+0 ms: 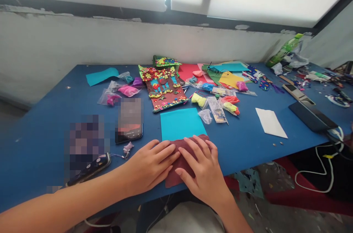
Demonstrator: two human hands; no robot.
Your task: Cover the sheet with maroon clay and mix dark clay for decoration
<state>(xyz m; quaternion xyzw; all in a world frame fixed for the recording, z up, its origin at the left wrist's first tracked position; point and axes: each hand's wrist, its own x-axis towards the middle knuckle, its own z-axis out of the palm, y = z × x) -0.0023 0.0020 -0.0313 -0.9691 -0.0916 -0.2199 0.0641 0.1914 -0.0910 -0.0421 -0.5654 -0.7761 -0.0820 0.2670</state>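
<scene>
Bare hands (176, 167) on brown sheet (172, 179), blue table (231, 152) against white wall (82, 38).

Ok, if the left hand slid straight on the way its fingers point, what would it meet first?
Probably the right hand, at its index finger or thumb; the exact gap is unclear.
</scene>
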